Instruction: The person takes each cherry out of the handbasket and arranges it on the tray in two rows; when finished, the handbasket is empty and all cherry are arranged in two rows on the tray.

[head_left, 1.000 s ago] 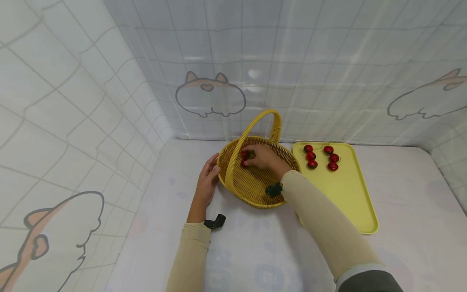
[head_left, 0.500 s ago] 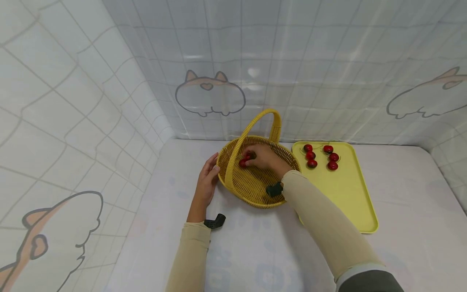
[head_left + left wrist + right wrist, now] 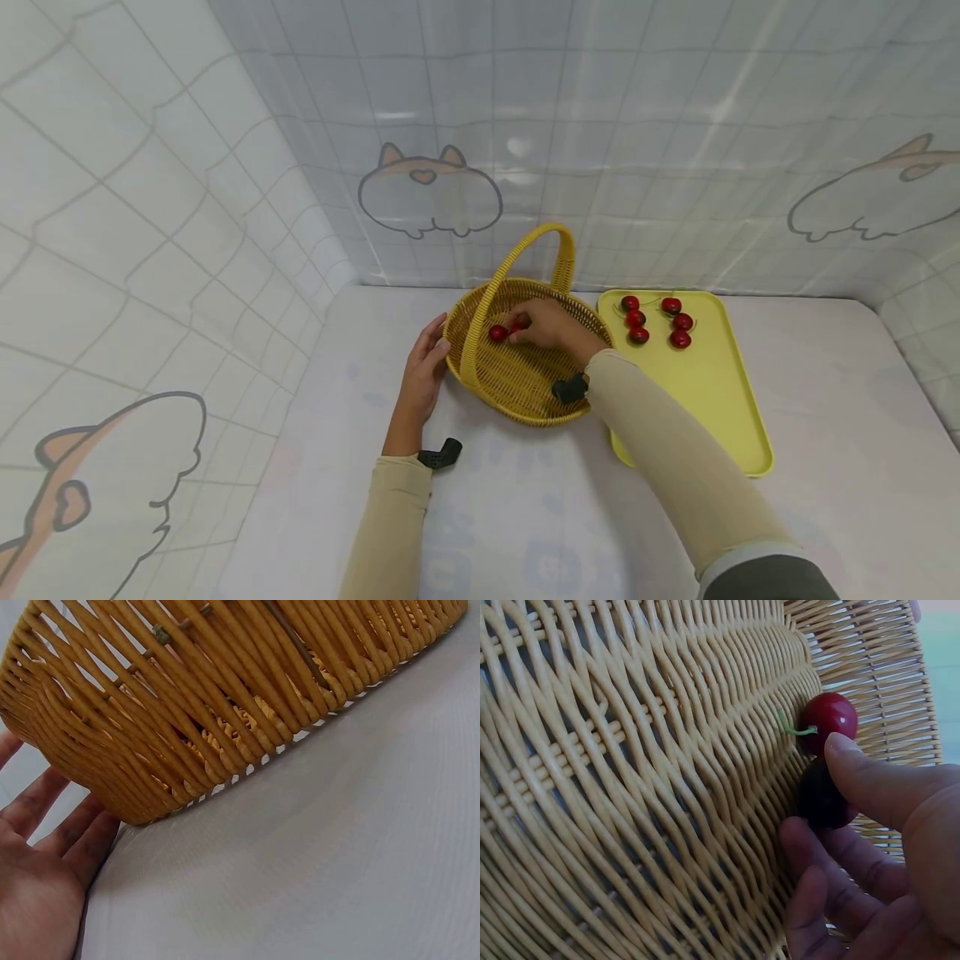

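A yellow wicker basket (image 3: 525, 392) with a tall arched handle (image 3: 481, 333) stands on the table. My left hand (image 3: 426, 367) rests at its left side; in the left wrist view the fingers (image 3: 71, 829) lie fairly straight against the wicker wall. Inside the basket, my right hand (image 3: 546, 323) pinches a dark red cherry (image 3: 823, 796) between thumb and forefinger, low over the woven bottom. A brighter red cherry (image 3: 829, 720) with a green stem lies right beside it. This cherry (image 3: 498, 333) shows left of my fingertips in the head view.
To the right of the basket lies a yellow tray (image 3: 697, 408), partly behind my right forearm. Several cherries (image 3: 635, 319) sit in two short rows at its back left. A tiled-pattern sheet (image 3: 637, 167) rises behind the table.
My right hand has shifted slightly right and toward me inside the basket. One red cherry now shows apart from the fingertips on the left. The left hand keeps its place at the basket.
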Action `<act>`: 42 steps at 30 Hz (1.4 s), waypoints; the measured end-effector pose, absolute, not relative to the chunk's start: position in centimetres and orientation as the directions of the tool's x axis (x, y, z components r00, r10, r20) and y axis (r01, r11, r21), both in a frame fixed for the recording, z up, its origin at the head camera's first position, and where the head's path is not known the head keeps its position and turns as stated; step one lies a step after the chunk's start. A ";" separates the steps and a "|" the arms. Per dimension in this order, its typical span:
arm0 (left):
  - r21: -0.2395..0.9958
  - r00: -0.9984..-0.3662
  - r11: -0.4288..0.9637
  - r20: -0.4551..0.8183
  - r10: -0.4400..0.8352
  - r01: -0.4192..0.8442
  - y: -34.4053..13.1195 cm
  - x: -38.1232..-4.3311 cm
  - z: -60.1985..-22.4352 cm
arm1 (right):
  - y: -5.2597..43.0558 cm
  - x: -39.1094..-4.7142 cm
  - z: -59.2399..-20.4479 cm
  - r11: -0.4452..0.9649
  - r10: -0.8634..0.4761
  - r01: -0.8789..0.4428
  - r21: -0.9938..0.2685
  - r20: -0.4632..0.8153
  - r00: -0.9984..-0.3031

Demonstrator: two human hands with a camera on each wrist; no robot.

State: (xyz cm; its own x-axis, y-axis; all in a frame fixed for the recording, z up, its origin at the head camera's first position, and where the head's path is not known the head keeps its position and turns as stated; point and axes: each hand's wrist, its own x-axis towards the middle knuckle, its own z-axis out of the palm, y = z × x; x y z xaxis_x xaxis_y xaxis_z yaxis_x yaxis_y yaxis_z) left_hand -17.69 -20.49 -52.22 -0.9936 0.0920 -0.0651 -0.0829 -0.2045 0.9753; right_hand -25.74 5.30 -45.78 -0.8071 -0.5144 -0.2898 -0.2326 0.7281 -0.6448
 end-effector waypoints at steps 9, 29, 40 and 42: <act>0.976 -0.994 -0.205 -0.058 0.090 -0.076 -20.5 -17.8 -52.3 | 5.7 -25.6 -44.4 0.738 -0.506 -0.235 -0.633 -0.289 -0.812; 0.976 -0.994 -0.201 -0.071 0.089 -0.087 -20.6 -17.9 -52.3 | 8.4 -24.2 -41.5 0.646 -0.470 -0.144 -0.750 -0.242 -0.849; 0.978 -0.994 -0.198 -0.055 0.091 -0.072 -20.6 -17.8 -52.4 | 10.1 -23.1 -40.5 0.523 -0.464 -0.073 -0.849 -0.212 -0.860; 0.978 -0.994 -0.196 -0.053 0.092 -0.070 -20.6 -17.8 -52.4 | 10.5 -23.0 -40.3 0.495 -0.473 -0.082 -0.865 -0.190 -0.860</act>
State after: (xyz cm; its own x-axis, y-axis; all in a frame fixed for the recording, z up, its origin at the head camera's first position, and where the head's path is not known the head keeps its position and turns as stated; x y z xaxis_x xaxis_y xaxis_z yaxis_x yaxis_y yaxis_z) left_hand -17.80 -20.61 -52.39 -0.9943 0.0921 -0.0530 -0.0703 -0.1961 0.9781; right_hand -23.03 10.46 -40.29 -0.8603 -0.4732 -0.1897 -0.0816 0.4950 -0.8650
